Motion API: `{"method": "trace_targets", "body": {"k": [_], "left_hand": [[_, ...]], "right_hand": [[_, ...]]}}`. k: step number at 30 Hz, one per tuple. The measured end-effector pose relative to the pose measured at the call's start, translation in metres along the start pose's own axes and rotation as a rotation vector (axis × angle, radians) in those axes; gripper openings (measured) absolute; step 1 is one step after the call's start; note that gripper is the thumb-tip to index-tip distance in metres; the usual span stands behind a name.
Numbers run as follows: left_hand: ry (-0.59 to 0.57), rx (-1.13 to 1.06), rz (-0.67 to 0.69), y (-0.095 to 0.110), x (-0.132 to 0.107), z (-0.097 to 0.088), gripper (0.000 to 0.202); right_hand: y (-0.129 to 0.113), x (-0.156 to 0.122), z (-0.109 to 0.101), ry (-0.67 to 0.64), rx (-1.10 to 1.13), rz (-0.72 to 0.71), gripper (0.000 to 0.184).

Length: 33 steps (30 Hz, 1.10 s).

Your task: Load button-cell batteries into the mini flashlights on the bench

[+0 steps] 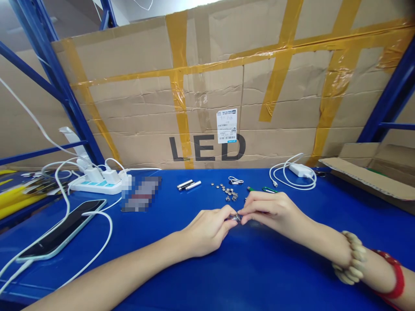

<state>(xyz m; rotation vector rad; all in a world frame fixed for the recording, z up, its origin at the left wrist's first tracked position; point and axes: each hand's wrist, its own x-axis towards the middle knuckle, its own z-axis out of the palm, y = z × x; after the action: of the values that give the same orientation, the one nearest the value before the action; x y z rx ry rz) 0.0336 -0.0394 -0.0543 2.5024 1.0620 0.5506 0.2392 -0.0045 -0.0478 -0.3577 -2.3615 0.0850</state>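
Above the middle of the blue tabletop, my left hand (210, 229) is closed in a pinch around a small shiny metal cylinder (235, 217), mostly covered by the fingers. My right hand (275, 209) meets it from the other side, thumb and fingertips pinched at the cylinder's right end. Just beyond the hands lie several small round metal caps (231, 192). Silver metal tubes (189, 185) rest side by side to the left of the caps. A silver carabiner clip (235, 180) lies behind them, and a green carabiner clip (269, 190) is partly hidden behind my right hand.
A phone (61, 231) with white cables lies at left, near a white power strip (97, 185). At back right sits a white charger (301, 170) with a coiled cable. An open cardboard box (369, 177) stands right; a large taped carton (207, 95) walls the back.
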Motion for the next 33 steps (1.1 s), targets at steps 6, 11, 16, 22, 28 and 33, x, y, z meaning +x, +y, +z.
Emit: {"method": "trace_targets", "body": {"k": [6, 11, 16, 22, 28, 33], "left_hand": [[0.025, 0.079, 0.065, -0.0023, 0.0017, -0.0003, 0.013], [0.035, 0.076, 0.07, -0.0021, 0.0019, 0.0001, 0.016], [0.033, 0.09, 0.081, -0.0016, 0.0023, -0.0008, 0.018], [0.023, 0.093, 0.073, -0.001, 0.0013, -0.002, 0.019], [0.033, 0.081, 0.078, -0.0002, 0.0022, -0.0016, 0.019], [0.034, 0.079, 0.083, -0.0008, 0.002, -0.0019, 0.019]], "right_hand": [[-0.0005, -0.0012, 0.0006, 0.002, 0.018, 0.007, 0.011], [-0.0006, -0.0018, 0.0001, 0.001, 0.007, 0.007, 0.011], [-0.0001, 0.0001, 0.001, -0.004, 0.005, 0.023, 0.011], [-0.0011, 0.0004, 0.0016, 0.001, 0.012, 0.031, 0.012], [-0.0005, -0.0006, 0.0018, -0.002, 0.006, 0.038, 0.013], [-0.0002, -0.0009, 0.0026, -0.005, 0.0, 0.035, 0.013]]}}
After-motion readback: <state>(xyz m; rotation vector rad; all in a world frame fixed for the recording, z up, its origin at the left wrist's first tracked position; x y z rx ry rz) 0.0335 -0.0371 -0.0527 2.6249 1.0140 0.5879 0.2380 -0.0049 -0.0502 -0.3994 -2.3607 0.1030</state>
